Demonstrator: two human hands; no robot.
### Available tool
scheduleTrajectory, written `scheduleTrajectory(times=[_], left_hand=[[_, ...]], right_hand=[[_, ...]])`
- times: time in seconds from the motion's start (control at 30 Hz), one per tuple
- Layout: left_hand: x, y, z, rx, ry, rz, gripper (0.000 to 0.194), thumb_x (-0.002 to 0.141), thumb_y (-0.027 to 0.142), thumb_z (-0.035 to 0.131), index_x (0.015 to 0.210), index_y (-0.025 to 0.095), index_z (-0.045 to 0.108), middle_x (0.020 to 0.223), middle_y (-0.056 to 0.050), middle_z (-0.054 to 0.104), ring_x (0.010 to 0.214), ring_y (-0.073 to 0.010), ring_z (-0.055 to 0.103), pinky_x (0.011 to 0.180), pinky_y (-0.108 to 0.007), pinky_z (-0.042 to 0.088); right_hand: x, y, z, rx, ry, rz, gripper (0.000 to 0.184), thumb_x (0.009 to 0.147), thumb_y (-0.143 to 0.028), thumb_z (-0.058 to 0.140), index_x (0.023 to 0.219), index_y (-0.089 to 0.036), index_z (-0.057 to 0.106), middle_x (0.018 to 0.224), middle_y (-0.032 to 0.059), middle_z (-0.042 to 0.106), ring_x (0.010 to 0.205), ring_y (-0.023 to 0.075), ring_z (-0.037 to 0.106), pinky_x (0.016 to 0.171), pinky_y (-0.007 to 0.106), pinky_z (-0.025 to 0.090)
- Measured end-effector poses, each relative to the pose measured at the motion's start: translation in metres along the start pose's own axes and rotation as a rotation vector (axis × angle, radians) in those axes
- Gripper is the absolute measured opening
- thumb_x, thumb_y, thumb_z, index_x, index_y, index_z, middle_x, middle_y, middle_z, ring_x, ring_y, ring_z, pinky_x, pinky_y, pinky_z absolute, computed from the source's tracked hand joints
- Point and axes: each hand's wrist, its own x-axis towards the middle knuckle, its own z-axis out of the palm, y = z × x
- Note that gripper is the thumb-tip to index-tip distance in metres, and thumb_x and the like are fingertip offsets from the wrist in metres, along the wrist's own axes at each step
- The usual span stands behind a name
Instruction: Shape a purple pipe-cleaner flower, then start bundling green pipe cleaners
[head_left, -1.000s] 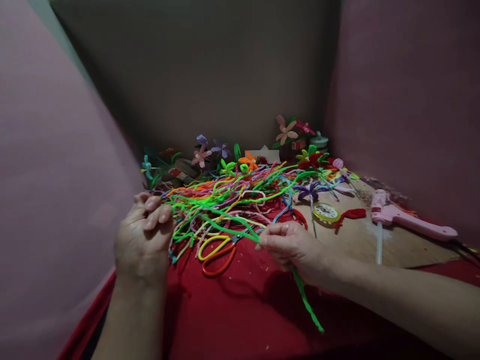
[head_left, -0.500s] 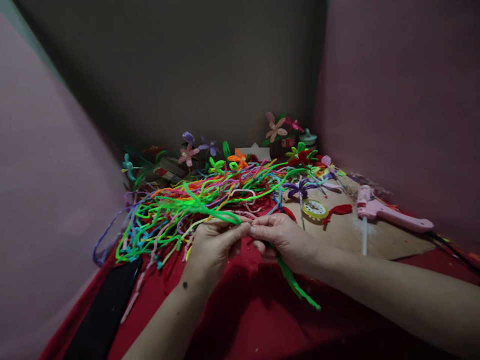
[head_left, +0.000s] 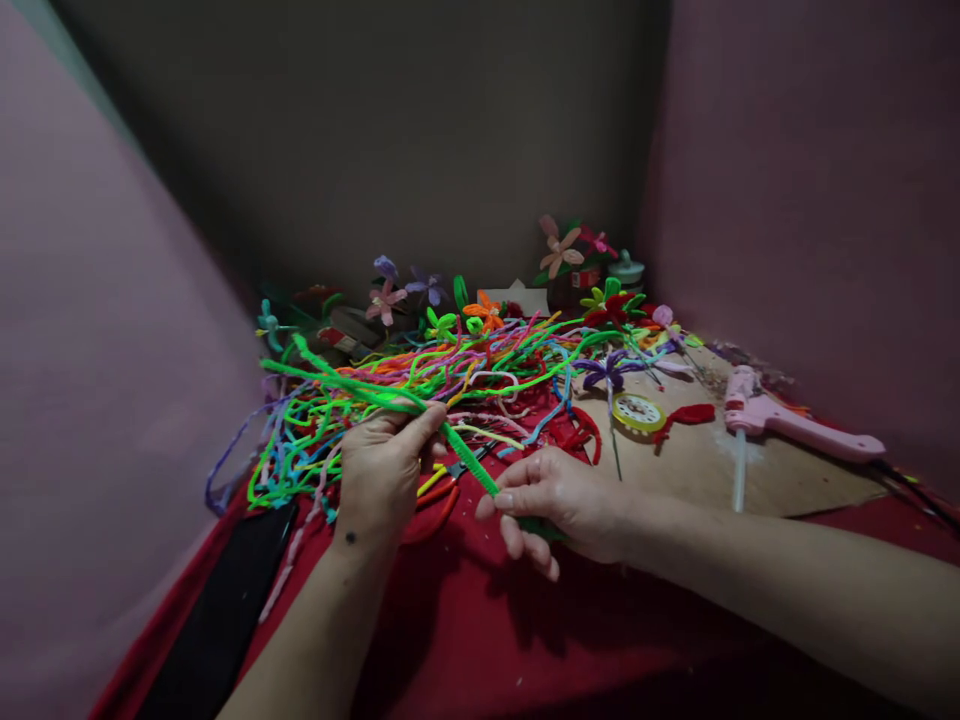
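Observation:
Green pipe cleaners (head_left: 471, 460) run between my two hands, twisted or laid together along the middle stretch. My left hand (head_left: 386, 470) pinches them near the bend, and two loose ends stick out to the upper left over the pile. With thumb and fingertips, my right hand (head_left: 555, 505) grips the lower right part; its other fingers are loosely spread. Just behind my left hand lies a tangled heap of many-coloured pipe cleaners (head_left: 315, 425). Scissors with red and yellow handles (head_left: 439, 500) are partly hidden below the left fingers.
A pink glue gun (head_left: 802, 425) rests on a brown board (head_left: 690, 480) at right, near a yellow tape roll (head_left: 637, 412) and a purple pipe-cleaner flower (head_left: 611, 372). Several finished flowers (head_left: 561, 250) stand at the back. A black flat object (head_left: 217, 615) lies front left on red cloth (head_left: 480, 650).
My hands have moved apart, the left up and leftward, the right slightly down. A straight green stretch now shows between them, and the scissors have come into sight.

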Motion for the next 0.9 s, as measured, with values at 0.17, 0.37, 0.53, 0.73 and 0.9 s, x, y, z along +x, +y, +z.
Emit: scheduleTrajectory(times=[0.17,0.37,0.53,0.73,0.9], left_hand=[[0.005,-0.002,-0.002,0.051,-0.004,0.007,0.012,0.064,0.024,0.072,0.063,0.013,0.065,0.042,0.003,0.054,0.035,-0.006,0.045,0.033,-0.014,0.034],[0.013,-0.01,-0.005,0.094,-0.02,-0.023,0.015,0.063,0.025,0.072,0.061,0.012,0.065,0.042,0.003,0.052,0.036,-0.0061,0.044,0.033,-0.015,0.03],[0.014,-0.011,-0.005,0.129,-0.04,0.048,0.016,0.064,0.025,0.071,0.055,0.014,0.064,0.039,0.003,0.048,0.034,-0.0058,0.039,0.032,-0.016,0.028],[0.009,-0.004,-0.004,0.186,-0.044,0.087,0.025,0.067,0.025,0.069,0.047,0.014,0.059,0.038,0.003,0.047,0.034,-0.0061,0.038,0.033,-0.018,0.027],[0.009,-0.003,-0.005,0.181,-0.044,0.078,0.025,0.067,0.024,0.069,0.047,0.014,0.057,0.037,0.002,0.048,0.034,-0.006,0.039,0.034,-0.017,0.027]], right_hand=[[0.002,0.004,0.0,-0.063,-0.047,-0.038,0.025,0.075,-0.034,0.06,0.083,-0.012,0.056,0.055,0.0016,0.063,0.038,0.0103,0.055,0.038,0.02,0.043],[0.003,0.014,-0.005,-0.751,0.16,-0.322,0.013,0.083,-0.019,0.042,0.073,-0.016,0.05,0.06,-0.0005,0.058,0.042,0.0066,0.046,0.043,0.018,0.035],[-0.001,0.016,-0.009,-1.223,0.187,-0.664,0.015,0.073,-0.004,0.043,0.074,-0.017,0.05,0.062,0.0004,0.052,0.054,0.0106,0.043,0.051,0.022,0.031],[0.0,0.017,-0.012,-1.362,0.171,-0.734,0.02,0.07,-0.003,0.043,0.082,-0.017,0.052,0.066,0.0029,0.056,0.055,0.0132,0.045,0.053,0.024,0.032],[0.0,0.018,-0.013,-1.372,0.182,-0.739,0.018,0.071,-0.004,0.043,0.081,-0.017,0.052,0.066,0.0033,0.057,0.056,0.0133,0.046,0.053,0.024,0.032]])
